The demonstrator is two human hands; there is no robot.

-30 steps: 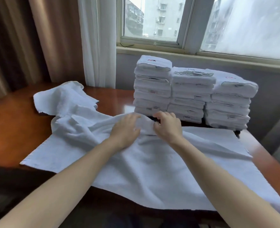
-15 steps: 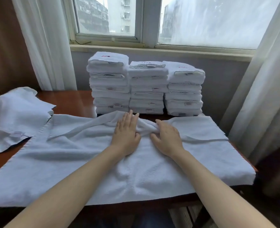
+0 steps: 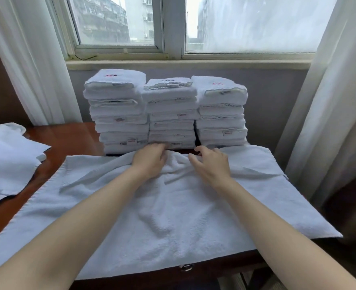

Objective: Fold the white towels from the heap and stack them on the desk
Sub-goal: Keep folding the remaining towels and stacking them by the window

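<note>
The spread towel (image 3: pixel 173 216) covers the near half of the desk (image 3: pixel 72 139). At the towel's far edge, the left hand (image 3: pixel 150 162) grips a bunched fold. The right hand (image 3: pixel 211 166) curls beside it, and whether it grasps anything cannot be told. Folded stacks (image 3: pixel 170 114) line the desk's far edge.

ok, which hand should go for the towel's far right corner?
Right, likely. The right hand is on that side of the towel, nearer the corner; the left hand lies beyond the bunched middle, fingers curled into it.
</note>
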